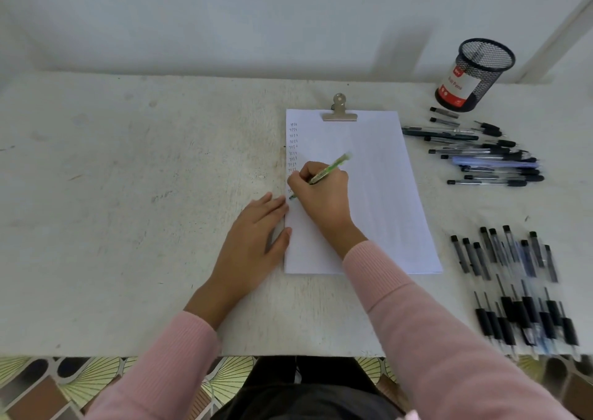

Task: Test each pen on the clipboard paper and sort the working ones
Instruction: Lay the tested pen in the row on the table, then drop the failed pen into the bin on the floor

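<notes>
Green pen (329, 169) gripped in right hand (321, 196), tip on the paper (378, 195) at its 9 o'clock margin, under a column of test scribbles (292, 147). Left hand (253, 243) lies flat and open, fingers on the paper's left edge, holding nothing. Clipboard clip (339, 111) at 12 o'clock of the sheet. Step in hand: testing this pen. Next move likely calls for checking the mark, then laying the pen in the right pile. Head view only: pen pile (481, 153) at 2 o'clock on the counter (128, 195), second pile (513, 291) at 4 o'clock, mesh cup (475, 73) at 1 o'clock. Which pile is working: cannot tell. Scribbles too small to read; lower pile blurred; board hidden under paper.
</notes>
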